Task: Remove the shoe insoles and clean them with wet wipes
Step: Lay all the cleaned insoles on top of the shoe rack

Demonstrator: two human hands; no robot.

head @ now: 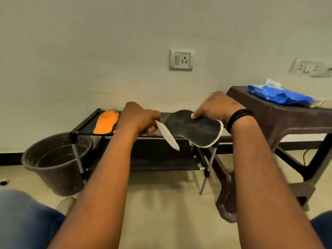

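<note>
My right hand point(217, 106) pinches a black insole point(197, 130) with a pale underside by its edge, holding it above the shoe rack. My left hand point(138, 119) grips a second, pale insole point(167, 135), seen edge-on and pointing down to the right, just left of the black one. An orange insole point(106, 124) lies flat on the left end of the rack's top shelf point(86, 123). A blue pack of wet wipes point(280, 95) sits on the brown plastic table point(269, 119) at the right. No shoes are in view.
A dark bucket point(53, 159) stands on the floor left of the rack. The rack's lower shelf point(161, 162) holds nothing I can see. Wall sockets point(181, 60) are on the wall behind. My knees show at the bottom corners.
</note>
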